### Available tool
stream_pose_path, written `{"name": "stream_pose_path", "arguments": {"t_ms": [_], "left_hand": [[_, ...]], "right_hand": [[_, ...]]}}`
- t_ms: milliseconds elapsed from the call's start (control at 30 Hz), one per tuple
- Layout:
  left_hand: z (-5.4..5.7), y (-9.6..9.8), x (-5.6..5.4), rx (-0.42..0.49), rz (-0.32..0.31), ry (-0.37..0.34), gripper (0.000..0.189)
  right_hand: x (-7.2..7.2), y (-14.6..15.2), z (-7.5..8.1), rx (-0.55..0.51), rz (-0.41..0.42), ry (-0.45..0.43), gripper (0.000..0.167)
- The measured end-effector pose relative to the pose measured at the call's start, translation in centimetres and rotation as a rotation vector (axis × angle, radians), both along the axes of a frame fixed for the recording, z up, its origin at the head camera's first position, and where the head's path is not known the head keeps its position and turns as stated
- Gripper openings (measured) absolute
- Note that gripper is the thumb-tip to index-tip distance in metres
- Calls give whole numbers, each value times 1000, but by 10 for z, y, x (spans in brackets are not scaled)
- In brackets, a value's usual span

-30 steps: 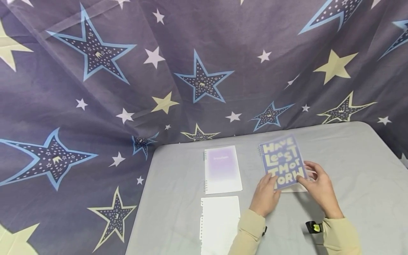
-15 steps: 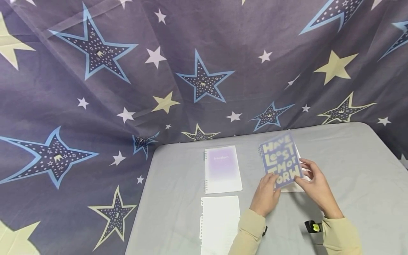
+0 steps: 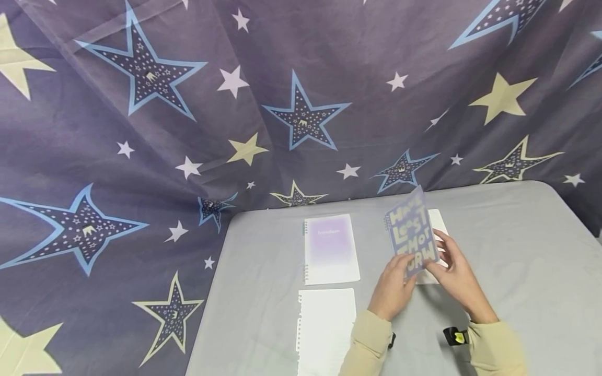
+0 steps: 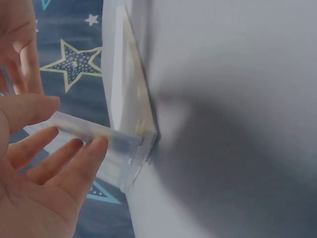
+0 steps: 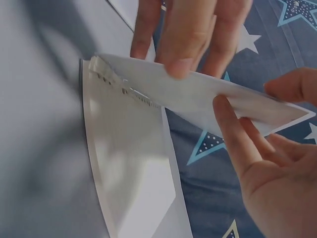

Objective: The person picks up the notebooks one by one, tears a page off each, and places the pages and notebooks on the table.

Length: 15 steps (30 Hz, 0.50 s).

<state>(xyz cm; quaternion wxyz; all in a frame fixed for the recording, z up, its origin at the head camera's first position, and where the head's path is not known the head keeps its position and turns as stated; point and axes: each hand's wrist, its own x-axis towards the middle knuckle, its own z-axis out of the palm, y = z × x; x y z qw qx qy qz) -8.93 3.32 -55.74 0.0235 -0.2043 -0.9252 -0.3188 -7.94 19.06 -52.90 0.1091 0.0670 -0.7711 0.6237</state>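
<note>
A spiral notebook [image 3: 408, 232] with a blue cover and large pale yellow lettering lies at the right of the table, its cover raised and tilted to the left. White pages [image 3: 437, 218] show beneath it. My right hand [image 3: 458, 277] pinches the cover's right edge between thumb and fingers. At the lower edge, near the binding, my left hand [image 3: 391, 286] holds the cover, fingers on its face and thumb below. The right wrist view shows the cover's pale underside [image 5: 198, 91] between both hands and a row of binding holes beside it.
To the left lies a white and purple spiral notebook [image 3: 331, 250]. Below it is a loose white sheet [image 3: 325, 329] with a torn, perforated left edge. The grey cloth-covered table [image 3: 258, 261] meets a star-patterned curtain [image 3: 263, 62] at the back.
My right hand has moved left with the cover's right edge, so the cover stands steeper and more of the white pages shows. The left hand stays in nearly the same place.
</note>
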Motion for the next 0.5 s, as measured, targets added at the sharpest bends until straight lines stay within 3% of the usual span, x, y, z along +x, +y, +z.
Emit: {"name": "stream_pose_path", "arguments": {"t_ms": [300, 500], "left_hand": [[14, -10, 1, 101, -13, -20, 46], [25, -18, 1, 223, -26, -53, 46]], "right_hand": [[-3, -14, -4, -21, 122, 32, 74], [-3, -23, -8, -17, 171, 11, 69]]}}
